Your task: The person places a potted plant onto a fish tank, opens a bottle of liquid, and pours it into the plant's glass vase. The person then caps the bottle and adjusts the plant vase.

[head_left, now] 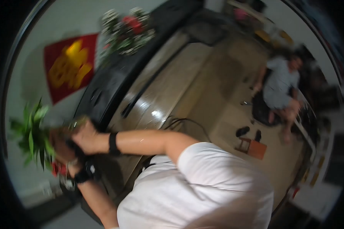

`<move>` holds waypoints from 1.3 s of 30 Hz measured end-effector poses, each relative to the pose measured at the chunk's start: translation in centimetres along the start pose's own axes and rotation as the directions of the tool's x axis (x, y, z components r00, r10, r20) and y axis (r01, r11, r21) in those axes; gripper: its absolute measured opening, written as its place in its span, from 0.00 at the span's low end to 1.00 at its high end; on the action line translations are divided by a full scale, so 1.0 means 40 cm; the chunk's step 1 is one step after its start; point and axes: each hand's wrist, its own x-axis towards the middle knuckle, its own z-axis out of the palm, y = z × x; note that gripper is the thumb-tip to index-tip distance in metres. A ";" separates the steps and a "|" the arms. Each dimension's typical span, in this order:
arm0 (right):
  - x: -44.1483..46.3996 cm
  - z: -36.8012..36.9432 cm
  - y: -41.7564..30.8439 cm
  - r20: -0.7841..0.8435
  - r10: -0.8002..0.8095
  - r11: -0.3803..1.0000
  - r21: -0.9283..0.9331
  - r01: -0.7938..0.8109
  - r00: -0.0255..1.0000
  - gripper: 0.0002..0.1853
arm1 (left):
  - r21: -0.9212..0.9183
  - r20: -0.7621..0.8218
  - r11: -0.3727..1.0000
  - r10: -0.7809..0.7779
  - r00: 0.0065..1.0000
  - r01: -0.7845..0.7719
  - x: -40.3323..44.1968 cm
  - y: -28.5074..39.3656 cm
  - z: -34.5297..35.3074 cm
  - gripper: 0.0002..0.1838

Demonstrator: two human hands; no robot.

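Note:
A leafy green plant point(32, 135) stands out at the far left, its long leaves spreading toward the wall. Against the base of its leaves is my left hand point(64, 149), closed, with a black watch on the wrist; blur hides where the fingers end. My right hand point(87, 136), with a black band at the wrist, is curled shut right beside it. A greenish, shiny thing point(77, 123) shows at the right hand's fingers, too smeared to name. Below the left hand hangs something red point(59, 168).
A black cabinet top point(107, 82) carries white and red flowers point(128, 30). A red wall hanging point(70, 68) with gold figures is beyond. At right a person point(281, 84) sits on a chair, near an orange-brown stool point(257, 149) and dark shoes point(242, 131). A cable point(191, 120) trails nearby.

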 end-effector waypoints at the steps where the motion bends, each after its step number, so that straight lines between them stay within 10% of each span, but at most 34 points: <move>1: 0.001 0.061 0.025 0.074 0.007 1.000 -0.017 -0.006 0.997 0.45 | -0.136 -0.080 0.980 -0.159 0.984 0.147 0.009 0.067 0.030 0.20; 4: 0.005 0.047 0.020 0.240 0.072 0.997 -0.026 -0.067 0.968 0.47 | -0.296 -0.200 0.911 -0.353 0.914 0.287 0.023 0.148 0.043 0.19; 18: 0.013 -0.019 0.005 0.371 0.057 0.998 0.003 -0.063 0.927 0.47 | -0.171 -0.271 0.947 -0.311 0.911 0.272 0.016 0.209 0.062 0.18; 39: -0.006 -0.019 0.007 0.233 -0.048 0.996 -0.065 0.065 0.971 0.44 | -0.021 -0.189 0.979 -0.201 0.961 0.201 0.020 0.147 0.035 0.19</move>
